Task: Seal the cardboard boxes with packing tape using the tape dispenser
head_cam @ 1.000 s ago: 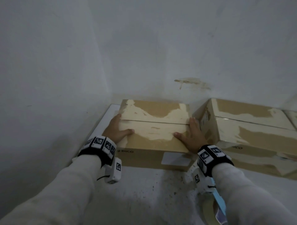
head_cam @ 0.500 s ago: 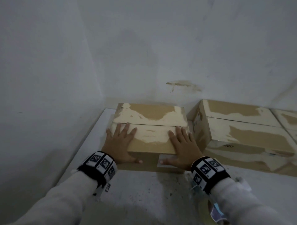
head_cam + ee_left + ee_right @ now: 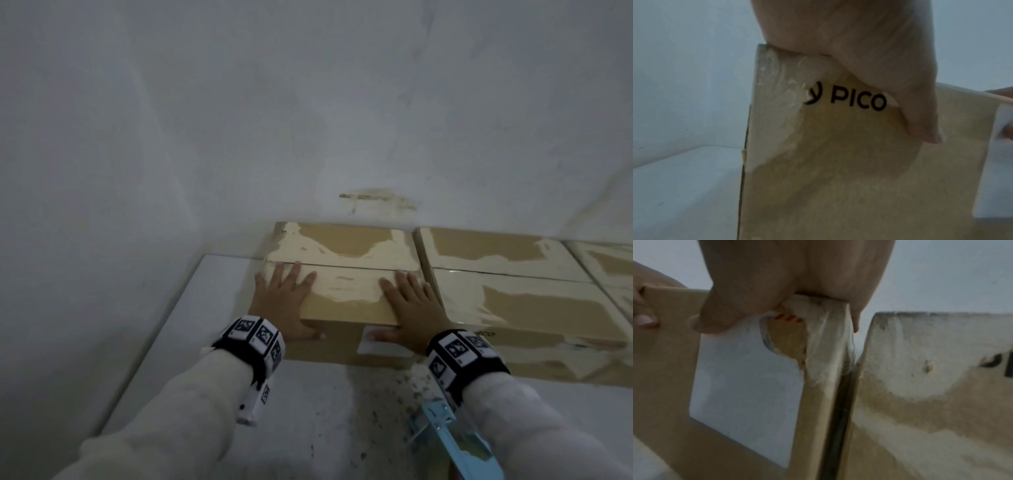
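A brown cardboard box (image 3: 346,284) with torn pale patches lies on the white table (image 3: 212,308), its two top flaps closed along a seam. My left hand (image 3: 284,301) lies flat on the near flap at the box's left end, thumb (image 3: 920,116) down on the front face beside the PICO print. At the right end my right hand (image 3: 411,308) lies flat the same way, its thumb (image 3: 723,316) on the white label (image 3: 746,386). A light blue tape dispenser (image 3: 452,438) lies on the table under my right forearm; neither hand holds it.
A second cardboard box (image 3: 513,294) stands right against the first one's right side, with a third box (image 3: 609,263) beyond it. White walls close in the back and left. Open tabletop lies in front of the boxes.
My hands moved from the box's two ends onto its top, fingers spread flat. The box slid back and now sits flush beside the second box.
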Tool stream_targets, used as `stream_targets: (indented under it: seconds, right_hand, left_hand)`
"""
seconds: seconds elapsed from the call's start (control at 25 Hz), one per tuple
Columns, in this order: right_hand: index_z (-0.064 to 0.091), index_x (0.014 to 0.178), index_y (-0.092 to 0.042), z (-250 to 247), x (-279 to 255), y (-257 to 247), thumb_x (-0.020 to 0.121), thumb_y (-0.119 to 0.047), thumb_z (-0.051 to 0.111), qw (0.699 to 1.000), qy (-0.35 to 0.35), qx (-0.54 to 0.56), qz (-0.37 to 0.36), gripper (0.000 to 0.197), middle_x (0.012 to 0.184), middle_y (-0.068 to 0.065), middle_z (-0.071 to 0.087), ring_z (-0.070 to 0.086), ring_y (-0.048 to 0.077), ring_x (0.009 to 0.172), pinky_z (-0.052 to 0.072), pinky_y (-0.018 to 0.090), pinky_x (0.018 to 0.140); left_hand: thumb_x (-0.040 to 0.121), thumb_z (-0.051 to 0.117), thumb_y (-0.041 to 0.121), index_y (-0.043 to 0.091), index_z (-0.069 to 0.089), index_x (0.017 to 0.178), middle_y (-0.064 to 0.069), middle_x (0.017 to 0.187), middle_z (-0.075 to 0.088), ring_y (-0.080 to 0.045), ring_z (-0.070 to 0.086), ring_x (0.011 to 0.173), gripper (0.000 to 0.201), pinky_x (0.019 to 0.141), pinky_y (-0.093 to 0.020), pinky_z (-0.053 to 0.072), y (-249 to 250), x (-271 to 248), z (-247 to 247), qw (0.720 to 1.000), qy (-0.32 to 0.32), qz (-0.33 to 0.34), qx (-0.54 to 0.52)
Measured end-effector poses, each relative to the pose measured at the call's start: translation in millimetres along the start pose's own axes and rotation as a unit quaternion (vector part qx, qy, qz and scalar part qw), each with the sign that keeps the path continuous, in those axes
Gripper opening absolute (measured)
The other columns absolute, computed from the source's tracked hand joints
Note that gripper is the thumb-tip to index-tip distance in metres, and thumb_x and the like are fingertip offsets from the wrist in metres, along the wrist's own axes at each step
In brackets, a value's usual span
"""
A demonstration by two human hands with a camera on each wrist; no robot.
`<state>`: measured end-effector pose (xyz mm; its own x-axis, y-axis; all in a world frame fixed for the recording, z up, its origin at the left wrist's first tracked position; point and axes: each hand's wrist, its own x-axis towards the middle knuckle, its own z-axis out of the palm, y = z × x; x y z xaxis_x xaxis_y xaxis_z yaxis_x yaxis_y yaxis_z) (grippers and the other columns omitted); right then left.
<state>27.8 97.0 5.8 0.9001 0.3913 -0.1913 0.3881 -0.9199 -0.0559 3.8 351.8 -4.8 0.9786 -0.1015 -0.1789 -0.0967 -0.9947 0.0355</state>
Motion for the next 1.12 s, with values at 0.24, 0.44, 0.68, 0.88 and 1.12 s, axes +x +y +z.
stream_targets:
  seconds: [0.24, 0.44, 0.68, 0.88, 1.12]
  right_hand:
    - [-0.005, 0.148, -0.025, -3.2, 18.3, 8.7, 0.027, -0.098, -0.005, 1.000, -0.010, -0.008, 0.009, 0.141, 0.159, 0.011, -0.011, -0.010, 0.030, 0.146, -0.003, 0.045, 0.117]
    - [-0.005, 0.149, -0.026, -5.3, 16.7, 6.5, 0.067, -0.079, 0.049, 1.000, -0.010, 0.006, 0.021, 0.111, 0.159, 0.010, -0.012, -0.011, 0.029, 0.146, -0.004, 0.046, 0.117]
    - [0.002, 0.148, -0.026, -17.6, 9.7, 4.8, 0.068, -0.070, 0.060, 0.999, -0.035, 0.017, 0.030, 0.108, 0.159, 0.010, -0.006, -0.005, 0.030, 0.146, 0.004, 0.050, 0.118]
    - [0.026, 0.144, -0.019, -31.7, -16.3, 21.3, 0.079, -0.054, 0.061, 1.000, -0.020, 0.018, 0.007, 0.082, 0.157, 0.009, 0.014, 0.011, 0.026, 0.145, 0.018, 0.047, 0.116]
    - [0.059, 0.119, -0.018, -45.7, -94.3, 56.9, 0.087, -0.033, 0.057, 0.981, 0.071, 0.176, -0.022, 0.036, 0.125, 0.006, 0.053, 0.049, 0.024, 0.118, 0.040, 0.035, 0.098]
  left_hand:
    - [0.054, 0.050, 0.088, 0.034, -0.007, 0.148, 0.001, 0.159, -0.014, -0.030, -0.010, 0.146, 0.123, 0.113, -0.061, 0.000, -3.3, 25.0, -0.5, 1.000, 0.001, 0.009, 0.001]
    - [0.054, 0.054, 0.086, 0.033, -0.007, 0.148, 0.002, 0.159, -0.013, -0.029, -0.010, 0.146, 0.124, 0.114, -0.061, 0.001, -3.0, 25.8, -4.2, 1.000, -0.017, 0.005, -0.001]
    - [0.065, 0.068, 0.063, 0.024, -0.010, 0.149, -0.005, 0.158, -0.014, -0.032, -0.010, 0.146, 0.121, 0.115, -0.060, 0.007, 24.4, 22.1, -19.3, 0.995, -0.075, -0.061, 0.013]
    - [0.074, 0.062, 0.059, 0.021, -0.005, 0.150, -0.009, 0.159, -0.011, -0.031, -0.010, 0.146, 0.108, 0.117, -0.057, 0.001, 71.9, 10.8, -27.1, 0.995, -0.074, -0.066, 0.026]
    - [0.083, 0.057, 0.049, 0.021, 0.030, 0.146, -0.002, 0.158, 0.014, -0.017, 0.021, 0.143, 0.074, 0.113, -0.030, 0.022, 162.2, -34.0, -53.1, 0.975, -0.004, 0.056, -0.217]
